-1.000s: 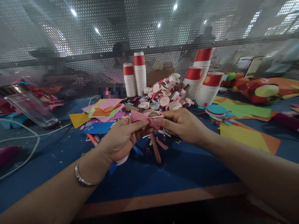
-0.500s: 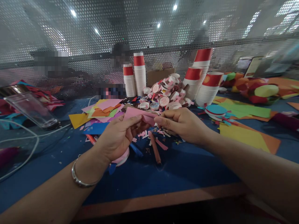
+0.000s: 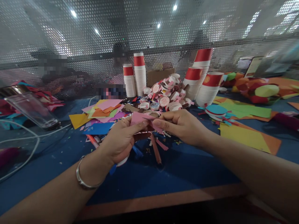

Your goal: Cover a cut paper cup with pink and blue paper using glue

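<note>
A piece of pink paper (image 3: 138, 118) is held up between my two hands above the blue table. My left hand (image 3: 121, 137) grips its near left part, thumb on top. Fingers of my right hand (image 3: 179, 126) pinch its right end, where the sheet looks folded or bent. Below the hands lie a brown strip (image 3: 155, 150), a blue strip (image 3: 137, 151) and small pink and white scraps. A white round piece (image 3: 122, 161) with a blue tab shows partly under my left hand.
Behind my hands rises a heap of cut cup bottoms (image 3: 163, 101), flanked by stacks of paper cups (image 3: 139, 74). Coloured sheets (image 3: 106, 112) lie left, yellow and orange sheets (image 3: 244, 137) right. A clear bottle (image 3: 30, 107) and white cable (image 3: 37, 140) are far left.
My left hand has moved right, closer to my right hand, and the pink paper has shifted right with it. My right hand has barely moved.
</note>
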Demonstrator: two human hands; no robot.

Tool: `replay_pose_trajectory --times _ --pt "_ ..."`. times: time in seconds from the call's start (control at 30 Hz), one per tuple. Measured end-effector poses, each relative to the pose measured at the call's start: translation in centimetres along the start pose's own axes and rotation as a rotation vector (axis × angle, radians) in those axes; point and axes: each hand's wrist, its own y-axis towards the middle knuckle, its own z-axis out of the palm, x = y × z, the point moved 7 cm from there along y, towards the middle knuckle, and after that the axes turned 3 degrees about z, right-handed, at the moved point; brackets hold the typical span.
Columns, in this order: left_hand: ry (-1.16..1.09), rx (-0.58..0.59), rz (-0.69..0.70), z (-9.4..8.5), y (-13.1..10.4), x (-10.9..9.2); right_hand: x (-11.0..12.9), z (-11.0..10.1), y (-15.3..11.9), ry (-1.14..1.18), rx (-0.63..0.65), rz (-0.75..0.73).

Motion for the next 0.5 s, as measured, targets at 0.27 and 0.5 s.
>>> replay_pose_trajectory --times 0.27,0.5 --pt "-0.019 -0.036 -0.003 -0.06 -0.07 -0.01 0.46 -0.18 0.01 -0.002 -0.020 -0.018" --pt "-0.030 -0.051 -0.039 -0.61 -0.16 -0.50 0.36 -0.30 0.03 0.011 -0.012 -0.010"
